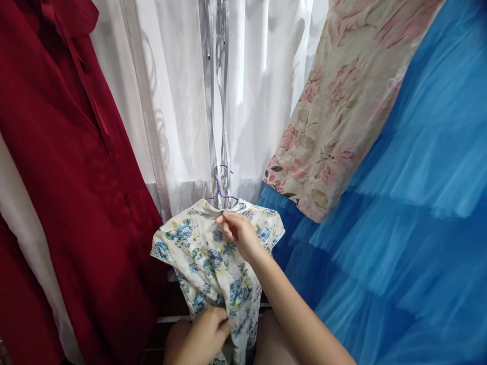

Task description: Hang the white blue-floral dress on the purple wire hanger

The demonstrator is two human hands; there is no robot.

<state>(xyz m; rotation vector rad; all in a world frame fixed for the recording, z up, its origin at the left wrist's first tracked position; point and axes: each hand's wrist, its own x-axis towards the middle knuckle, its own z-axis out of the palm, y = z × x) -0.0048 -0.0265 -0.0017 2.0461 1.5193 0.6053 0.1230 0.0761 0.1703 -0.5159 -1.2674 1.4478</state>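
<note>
A white dress [213,258] with blue, green and yellow flowers and short sleeves hangs in front of me; its lower end is partly out of view. A thin purple hanger [218,188] comes up through its neckline. With thumb and forefinger pinched together, my right hand [240,230] is closed on the fabric at the front, just below the collar. Lower down, my left hand [208,329] is closed on a gathered fold of the dress at the waist, slightly blurred. The cloth bunches between the two hands.
Silvery straps [219,101] hang down to the hanger before a white curtain [175,91]. On the left is a long dark red dress [99,203]. To the right hang a cream skirt-like garment [323,132] with pink flowers and a tiered blue tulle dress [403,223].
</note>
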